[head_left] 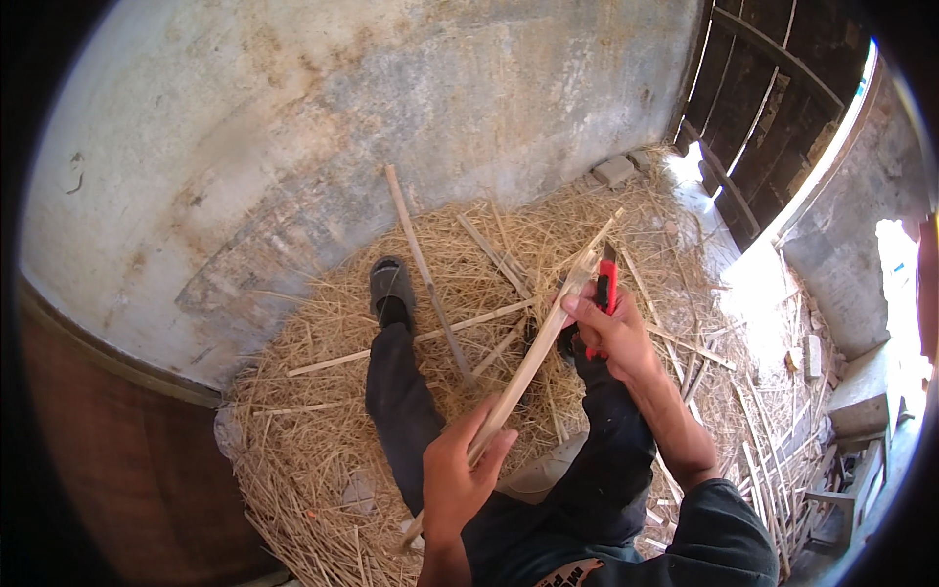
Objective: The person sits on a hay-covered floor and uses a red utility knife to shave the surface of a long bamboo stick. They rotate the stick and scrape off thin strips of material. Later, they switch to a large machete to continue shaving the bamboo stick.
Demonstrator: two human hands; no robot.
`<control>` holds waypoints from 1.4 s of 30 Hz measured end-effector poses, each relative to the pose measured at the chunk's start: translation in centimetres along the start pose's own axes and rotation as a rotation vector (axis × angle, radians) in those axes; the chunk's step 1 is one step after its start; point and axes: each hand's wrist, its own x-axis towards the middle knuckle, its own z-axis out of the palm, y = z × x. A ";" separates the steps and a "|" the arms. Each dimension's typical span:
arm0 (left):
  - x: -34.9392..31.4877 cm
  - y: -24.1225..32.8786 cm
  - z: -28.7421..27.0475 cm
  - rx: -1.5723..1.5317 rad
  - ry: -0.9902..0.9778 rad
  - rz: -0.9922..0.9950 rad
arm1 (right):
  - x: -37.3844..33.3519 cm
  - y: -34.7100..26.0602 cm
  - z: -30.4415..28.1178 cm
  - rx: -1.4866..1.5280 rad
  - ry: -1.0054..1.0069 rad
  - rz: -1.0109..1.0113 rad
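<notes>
A long pale strip of wood or bamboo slants across my lap, its far end split into thin slivers. My left hand is closed around the lower part of the strip. Farther up, my right hand grips a red and black utility knife, its dark blade pointing away from me beside the split end. The right thumb lies against the strip. My fingers partly hide the knife's handle.
Straw and shavings cover the floor around my legs. Several loose sticks lie ahead, one leaning on the stained wall. A brick sits by the wall. At the right stand a plank door and a concrete block.
</notes>
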 end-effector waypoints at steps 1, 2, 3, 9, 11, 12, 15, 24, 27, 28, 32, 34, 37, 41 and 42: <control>-0.3 -0.4 -0.3 0.019 0.012 0.008 | 0.1 -0.2 -0.1 0.018 0.031 0.006; -0.6 -0.7 -0.7 0.044 0.019 0.017 | 0.3 -0.6 -0.2 0.036 0.061 0.012; -0.8 -1.1 -1.2 0.070 0.025 0.026 | 0.5 -0.9 -0.4 0.055 0.090 0.019; -1.3 -2.5 -3.6 0.043 -0.018 -0.085 | 1.1 -1.4 -1.7 0.043 0.101 -0.053; -1.2 -2.5 -3.5 0.020 0.004 -0.076 | 0.7 -2.0 -0.8 -0.030 0.138 -0.077; -1.0 -2.2 -3.1 -0.003 0.035 -0.082 | 0.5 -2.1 -0.7 -0.088 0.139 -0.140; -0.6 -2.2 -2.2 -0.071 0.092 -0.081 | -0.6 -1.2 -0.7 -0.269 0.141 -0.321; 0.0 -1.5 -0.3 -0.215 0.107 -0.146 | -4.9 1.5 1.2 -0.919 -0.210 -0.739; 0.0 -1.3 0.2 -0.228 0.122 -0.152 | -5.1 2.2 1.1 -0.970 -0.207 -0.772; 0.0 -1.3 0.3 -0.231 0.126 -0.156 | -5.2 2.2 1.2 -0.973 -0.202 -0.775; 0.0 -1.0 0.7 -0.239 0.140 -0.140 | -5.3 2.1 1.9 -0.978 -0.192 -0.798; 0.0 -0.8 1.0 -0.243 0.152 -0.128 | -5.4 2.1 2.0 -0.985 -0.190 -0.810; 0.0 -0.1 1.1 -0.235 0.168 -0.132 | -5.5 1.9 2.1 -1.013 -0.183 -0.820; 0.0 0.0 1.2 -0.246 0.180 -0.106 | -5.4 1.2 2.2 -1.047 -0.178 -0.822; 0.0 0.0 1.2 -0.252 0.182 -0.113 | -5.4 1.1 2.2 -1.056 -0.179 -0.821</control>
